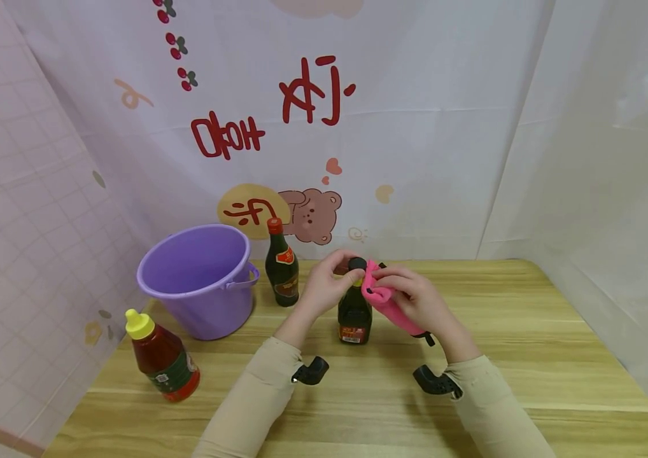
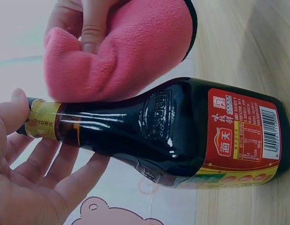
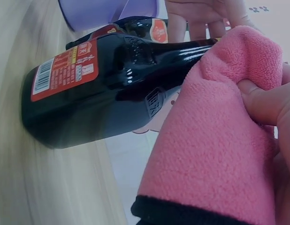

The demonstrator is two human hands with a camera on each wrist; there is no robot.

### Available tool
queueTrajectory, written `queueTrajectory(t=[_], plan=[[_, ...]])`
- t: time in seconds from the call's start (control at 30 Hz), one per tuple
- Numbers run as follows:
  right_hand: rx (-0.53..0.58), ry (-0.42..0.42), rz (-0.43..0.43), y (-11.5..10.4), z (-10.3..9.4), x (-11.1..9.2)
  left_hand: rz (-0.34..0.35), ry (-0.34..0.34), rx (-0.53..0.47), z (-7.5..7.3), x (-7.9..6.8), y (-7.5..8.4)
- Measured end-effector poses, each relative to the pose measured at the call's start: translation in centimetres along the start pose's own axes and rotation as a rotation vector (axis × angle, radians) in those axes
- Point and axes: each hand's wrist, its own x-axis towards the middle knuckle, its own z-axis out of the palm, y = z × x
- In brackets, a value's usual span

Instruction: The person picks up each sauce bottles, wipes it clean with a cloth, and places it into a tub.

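Note:
A dark soy sauce bottle (image 1: 355,313) with a red label and black cap stands upright on the table. My left hand (image 1: 324,283) holds it at the top, thumb and fingers around the cap and yellow neck band (image 2: 44,119). In my right hand (image 1: 418,298) is a pink cloth (image 1: 389,306) with a black edge, gripped between thumb and fingers. The folded cloth lies against the bottle's neck, as the left wrist view shows. Part of the right hand's fingers is hidden behind the cloth (image 3: 206,136) in the right wrist view.
Left of the hands stands a purple bucket (image 1: 204,312) with a handle. A dark bottle with a red cap (image 1: 282,270) is between bucket and hands. A sauce bottle with a yellow nozzle (image 1: 165,359) stands at the left table edge. A printed curtain (image 1: 415,146) hangs behind the table.

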Motion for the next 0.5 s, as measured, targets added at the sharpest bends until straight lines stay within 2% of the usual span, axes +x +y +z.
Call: queueTrajectory(t=[0.33,0.5], plan=[[-0.003,-0.129,0.064,0.9,0.5,-1.4,0.058,0.021,0.05,0.1,0.0,0.1],[-0.01,-0.172,0.073,1.3,0.5,-1.8,0.061,0.028,0.046,0.2,0.0,0.1]])
